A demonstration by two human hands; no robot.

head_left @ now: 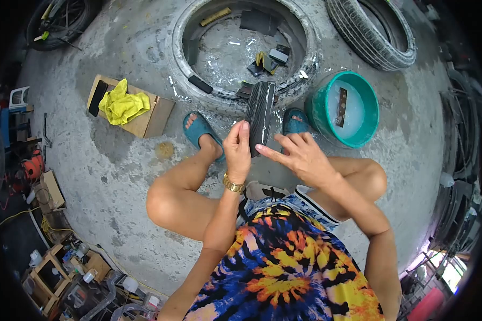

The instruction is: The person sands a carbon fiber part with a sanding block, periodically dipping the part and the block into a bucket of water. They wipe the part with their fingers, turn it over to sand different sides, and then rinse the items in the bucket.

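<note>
A dark, patterned, glossy panel (261, 112) stands out in front of me, its far end over the near rim of a wet tire (179, 59). My left hand (237, 151) grips the panel's near left edge between thumb and fingers. At the near right edge, my right hand (300, 158) has its index finger stretched out to the panel, the other fingers apart and loosely bent. Inside the tire lie dark pads and small blocks (278, 55). A black block (200, 84) rests on the tire's near left rim.
Right of the tire is a green bucket (317, 109) of cloudy water with a brown strip (341, 107) in it. A yellow cloth (124, 104) lies on a wooden box (158, 115) at left. Another tire (372, 32) lies at upper right. Tools and scraps line the lower left.
</note>
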